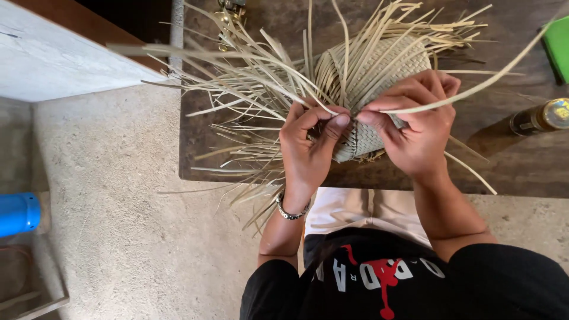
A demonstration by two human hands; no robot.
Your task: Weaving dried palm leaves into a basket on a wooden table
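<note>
Fingers (pixel 339 121) of L hand (pixel 308 145) & R hand (pixel 418 121) pinched shut on pale strips at near edge of half-woven palm-leaf basket (pixel 370 68), which sat on dark wooden table (pixel 510 160), loose strip ends (pixel 237 89) fanning out w/ a glass bottle (pixel 540 117) to the right.

- Woven basket (pixel 379 71): dry, pale straw-coloured plant strips, matt, tightly plaited.
- Table (pixel 515 166): dark, worn wood, dull and stained.
- Bottle (pixel 542 117) at the table's right edge: glossy dark glass, shiny gold cap.
- Bracelet (pixel 288 211): shiny metal beads.
- Floor (pixel 130 201): rough grey concrete.
</note>
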